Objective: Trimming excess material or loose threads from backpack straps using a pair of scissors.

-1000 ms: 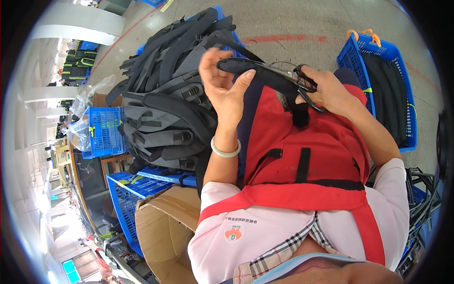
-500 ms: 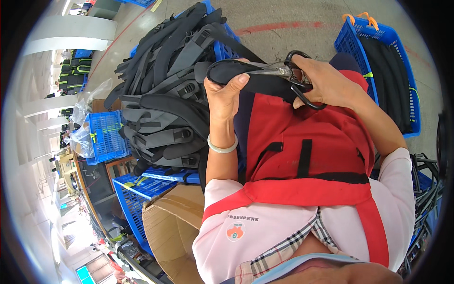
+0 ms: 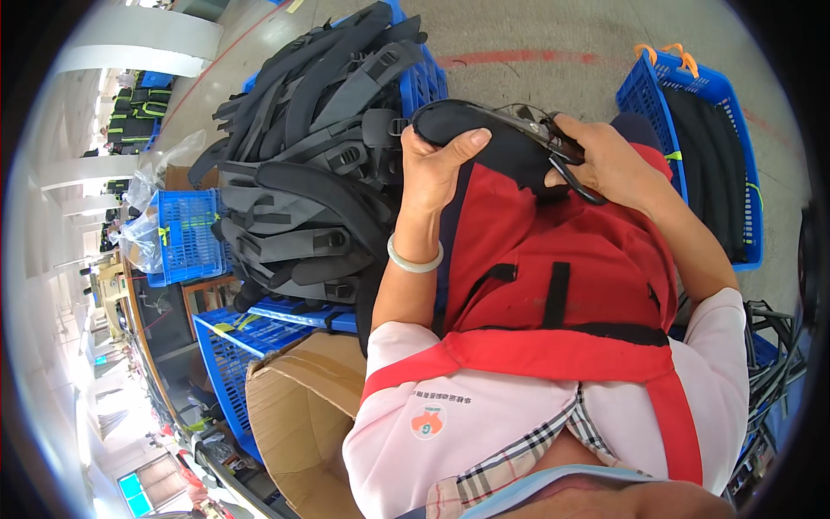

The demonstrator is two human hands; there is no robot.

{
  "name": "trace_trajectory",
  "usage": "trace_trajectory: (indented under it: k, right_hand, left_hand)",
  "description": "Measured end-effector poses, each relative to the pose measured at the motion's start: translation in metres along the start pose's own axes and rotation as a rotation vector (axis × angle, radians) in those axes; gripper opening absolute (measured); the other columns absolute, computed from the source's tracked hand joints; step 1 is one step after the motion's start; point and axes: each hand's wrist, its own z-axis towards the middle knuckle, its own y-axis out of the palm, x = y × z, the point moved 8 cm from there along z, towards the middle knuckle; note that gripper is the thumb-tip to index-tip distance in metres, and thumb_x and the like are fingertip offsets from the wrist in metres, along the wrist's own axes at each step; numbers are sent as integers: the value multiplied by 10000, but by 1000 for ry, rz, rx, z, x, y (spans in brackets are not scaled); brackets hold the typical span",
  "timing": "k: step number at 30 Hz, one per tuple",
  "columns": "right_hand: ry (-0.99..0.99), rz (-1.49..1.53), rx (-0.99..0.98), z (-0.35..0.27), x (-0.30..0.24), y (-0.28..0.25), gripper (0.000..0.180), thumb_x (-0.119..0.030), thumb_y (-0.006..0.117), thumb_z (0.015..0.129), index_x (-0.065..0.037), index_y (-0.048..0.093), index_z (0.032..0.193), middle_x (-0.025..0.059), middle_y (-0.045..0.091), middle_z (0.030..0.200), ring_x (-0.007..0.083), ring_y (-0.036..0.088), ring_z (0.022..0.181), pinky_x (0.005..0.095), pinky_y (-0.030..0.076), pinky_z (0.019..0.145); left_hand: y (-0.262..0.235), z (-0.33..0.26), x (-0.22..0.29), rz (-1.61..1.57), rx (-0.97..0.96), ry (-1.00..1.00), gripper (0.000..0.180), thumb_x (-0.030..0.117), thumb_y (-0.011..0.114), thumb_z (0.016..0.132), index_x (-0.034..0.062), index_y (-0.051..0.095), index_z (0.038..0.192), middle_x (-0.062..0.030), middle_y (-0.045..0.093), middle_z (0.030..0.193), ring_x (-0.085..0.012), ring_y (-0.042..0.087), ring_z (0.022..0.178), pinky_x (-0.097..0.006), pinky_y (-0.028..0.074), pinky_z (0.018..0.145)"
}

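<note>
My left hand (image 3: 435, 176) grips the rounded end of a black padded strap (image 3: 510, 154), its thumb lying on top. A pair of scissors (image 3: 572, 180) with black handles is in my right hand (image 3: 612, 164), fingers wrapped round the loops. The blades lie along the strap's far edge and point toward my left hand; whether they are parted I cannot make out. Strap and scissors are held above the red apron (image 3: 562, 233) on my lap. Just left of my left hand rises a heap of grey and black padded straps (image 3: 324, 195) with buckles.
A blue crate (image 3: 424, 78) shows behind the heap. To the right stands another blue crate (image 3: 754, 233) with black padded pieces (image 3: 709, 156) in it. An open cardboard box (image 3: 303, 415) and more blue crates (image 3: 188, 233) are on the left. Dark strips (image 3: 769, 355) hang at the lower right.
Both hands have shifted slightly in the picture, with the strap turned a little. The scissors have swung from across the strap to its far edge, their blades now more tilted.
</note>
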Motion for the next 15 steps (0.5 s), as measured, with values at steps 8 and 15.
trace_trajectory:
  k: [8, 15]
  right_hand:
    - [-95, -36, 56, -5, -6, -7, 541, -328, 805, 720, 4, 482, 999, 145, 510, 690, 308, 500, 642, 384, 409, 611]
    - [-114, -63, 13, -10, -11, -10, 613, -343, 824, 676, 5, 438, 1002, 166, 521, 730, 329, 528, 688, 392, 427, 649]
  left_hand:
    - [5, 1, -6, -147, 149, 50, 170, 12, 707, 822, -6, 637, 975, -58, 665, 899, -127, 617, 808, -265, 494, 769]
    - [17, 2, -13, -140, 74, 13, 158, 8, 706, 820, 0, 633, 960, -40, 655, 883, -114, 604, 801, -252, 485, 765]
